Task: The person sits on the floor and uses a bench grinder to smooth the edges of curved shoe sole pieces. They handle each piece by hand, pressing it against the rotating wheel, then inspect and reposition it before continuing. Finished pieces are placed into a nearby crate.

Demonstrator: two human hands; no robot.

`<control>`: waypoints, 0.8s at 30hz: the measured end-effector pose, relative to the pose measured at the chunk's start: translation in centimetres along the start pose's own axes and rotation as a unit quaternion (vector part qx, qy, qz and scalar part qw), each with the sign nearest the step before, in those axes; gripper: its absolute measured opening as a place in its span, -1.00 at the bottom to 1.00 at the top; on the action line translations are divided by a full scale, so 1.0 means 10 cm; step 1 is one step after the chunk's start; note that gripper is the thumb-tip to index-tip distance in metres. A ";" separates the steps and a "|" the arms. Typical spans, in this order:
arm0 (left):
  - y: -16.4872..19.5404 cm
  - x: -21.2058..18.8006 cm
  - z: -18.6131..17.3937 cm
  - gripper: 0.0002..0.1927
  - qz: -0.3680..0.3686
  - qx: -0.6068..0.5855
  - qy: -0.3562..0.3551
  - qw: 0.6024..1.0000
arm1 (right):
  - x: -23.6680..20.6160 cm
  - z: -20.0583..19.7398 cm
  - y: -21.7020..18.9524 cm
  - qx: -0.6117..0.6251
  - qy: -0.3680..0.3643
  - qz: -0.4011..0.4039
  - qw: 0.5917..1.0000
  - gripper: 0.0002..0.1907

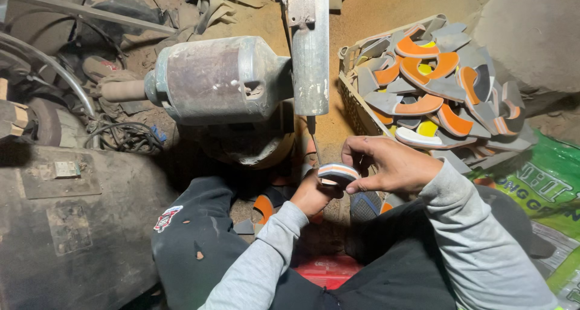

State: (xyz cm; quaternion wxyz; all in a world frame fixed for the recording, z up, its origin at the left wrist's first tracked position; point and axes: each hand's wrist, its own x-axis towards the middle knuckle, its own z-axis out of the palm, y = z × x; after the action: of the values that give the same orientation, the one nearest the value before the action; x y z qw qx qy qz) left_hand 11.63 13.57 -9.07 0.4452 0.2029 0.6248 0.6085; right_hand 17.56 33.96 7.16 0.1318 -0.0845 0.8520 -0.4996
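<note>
Hands at work over a dusty workshop floor, seen from above. Right hand (pixel 393 164) curled round a layered sole piece (pixel 338 172), grey with orange and pale stripes, grip pinching its edge between thumb and fingertips. Left hand (pixel 313 195) underneath, propping the same piece from below, grip closed against its underside; fingers mostly hidden. Piece held just below and in front of a grimy grinding machine (pixel 220 80), near the lower end of its upright metal guard (pixel 310 50). Working wheel not clearly visible in the shadow beneath the housing.

To the right, a plastic basket (pixel 350 99) heaped with similar curved cut-offs (pixel 435 74) in grey, orange and yellow. More offcuts scattered on the floor between the knees, beside a red object. Green printed sack (pixel 544 183) at far right. Tangled cables (pixel 124 138) at left.

Likely hazards, judged from this pose: fingertips very close to the machine's working area, so a slip of the small piece risks skin contact or a snatched part. Bare hands, loose grey sleeves (pixel 477 237) near moving parts. Thick dust, poor light, cables underfoot.
</note>
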 end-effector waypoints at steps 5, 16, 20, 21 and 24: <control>-0.04 0.00 0.06 -0.68 0.046 0.010 -0.057 0.997 | -0.03 0.02 0.09 0.035 -0.032 -0.068 0.997 -0.53; -0.05 0.11 0.64 -0.69 0.069 0.033 0.084 0.994 | 0.17 0.25 0.30 -0.169 0.224 0.094 0.955 -0.39; -0.04 0.18 0.62 -0.75 0.056 -0.061 0.075 0.994 | 0.12 0.15 0.33 -0.067 0.194 0.155 0.966 -0.42; -0.03 0.20 0.61 -0.76 0.048 -0.101 0.068 0.991 | 0.10 0.11 0.35 -0.026 0.197 0.157 0.967 -0.42; 0.00 0.21 0.61 -0.77 0.085 -0.027 0.078 0.993 | 0.07 0.05 0.40 -0.029 0.181 0.107 0.977 -0.36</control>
State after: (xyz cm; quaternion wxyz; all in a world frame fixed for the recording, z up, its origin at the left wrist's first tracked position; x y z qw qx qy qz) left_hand 15.41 18.75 -8.87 0.3472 0.1948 0.6217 0.6745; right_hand 16.99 35.27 3.30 0.0251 0.0952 0.8798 -0.4651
